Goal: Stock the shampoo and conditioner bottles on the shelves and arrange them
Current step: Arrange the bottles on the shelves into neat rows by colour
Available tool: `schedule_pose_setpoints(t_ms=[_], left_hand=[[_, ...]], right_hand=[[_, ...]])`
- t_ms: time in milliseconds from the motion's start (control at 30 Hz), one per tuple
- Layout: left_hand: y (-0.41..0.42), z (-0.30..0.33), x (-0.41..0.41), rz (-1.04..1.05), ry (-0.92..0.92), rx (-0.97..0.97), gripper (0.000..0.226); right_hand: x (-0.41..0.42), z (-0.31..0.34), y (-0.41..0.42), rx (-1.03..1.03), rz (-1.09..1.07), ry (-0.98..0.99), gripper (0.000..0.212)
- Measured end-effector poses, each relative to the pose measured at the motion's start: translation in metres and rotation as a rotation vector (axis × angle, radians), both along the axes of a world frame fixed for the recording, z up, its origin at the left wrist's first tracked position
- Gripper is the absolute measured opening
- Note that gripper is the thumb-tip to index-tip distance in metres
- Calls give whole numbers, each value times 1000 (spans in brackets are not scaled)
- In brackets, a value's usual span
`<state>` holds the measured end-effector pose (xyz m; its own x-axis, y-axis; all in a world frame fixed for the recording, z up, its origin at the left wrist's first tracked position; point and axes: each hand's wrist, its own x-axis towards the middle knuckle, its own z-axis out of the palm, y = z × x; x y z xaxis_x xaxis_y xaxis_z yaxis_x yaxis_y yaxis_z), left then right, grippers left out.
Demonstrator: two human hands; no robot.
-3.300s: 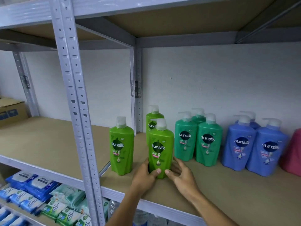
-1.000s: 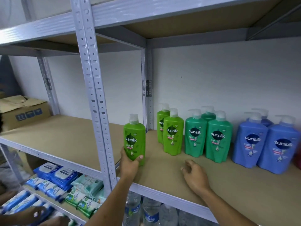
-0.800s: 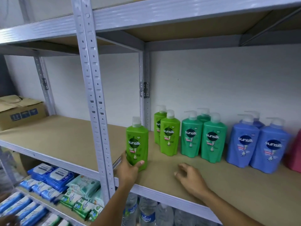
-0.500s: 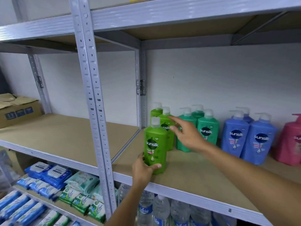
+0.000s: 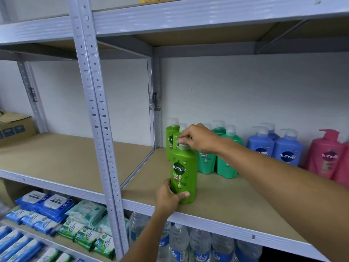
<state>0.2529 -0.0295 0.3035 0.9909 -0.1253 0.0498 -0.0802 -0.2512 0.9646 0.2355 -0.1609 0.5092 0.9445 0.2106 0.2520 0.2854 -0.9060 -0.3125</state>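
A light green Sunsilk pump bottle (image 5: 184,173) stands upright near the front edge of the brown shelf board (image 5: 236,197). My left hand (image 5: 169,195) grips its base. My right hand (image 5: 200,138) pinches its white pump top (image 5: 182,146). Two more light green bottles (image 5: 171,138) stand behind it, partly hidden. Further right along the wall are teal green bottles (image 5: 225,163), blue bottles (image 5: 287,150) and pink bottles (image 5: 325,157).
A grey metal upright (image 5: 98,118) divides the shelving just left of the bottle. The left shelf bay (image 5: 62,157) holds a cardboard box (image 5: 15,125) at its far end. Below are wet-wipe packs (image 5: 56,220) and water bottles (image 5: 179,242).
The light green bottle has slid right from beside the upright to in front of the other green bottles. My right hand has gone from the bottles behind to the pump top.
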Motion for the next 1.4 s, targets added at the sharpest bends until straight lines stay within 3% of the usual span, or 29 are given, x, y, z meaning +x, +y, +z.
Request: schedule_pose_setpoints(t_ms=[467,667,733,833,933,1067,1400], left_hand=[[-15,4,-20,196,-70,55,54],[-16,5,-19,188,-56,61,58],[-15,7,-20,187,-54,55,56],[-11,9,-16,188,-47,52,55],[-6,12,-8,186,-40,62,54],[3,10,9,207,-40,82,55],[16,5,72,291,-102,24,39]], right_hand=[[20,-12,20,125,-253,-140,29],[24,-16,18,178,-263,-139,29],[20,-24,13,304,-193,-144,25],[4,-55,0,538,-103,-208,34],[-9,-121,-19,624,-273,-227,40],[-11,-206,-23,591,-486,-61,44],[71,-218,-12,605,-568,-153,52]])
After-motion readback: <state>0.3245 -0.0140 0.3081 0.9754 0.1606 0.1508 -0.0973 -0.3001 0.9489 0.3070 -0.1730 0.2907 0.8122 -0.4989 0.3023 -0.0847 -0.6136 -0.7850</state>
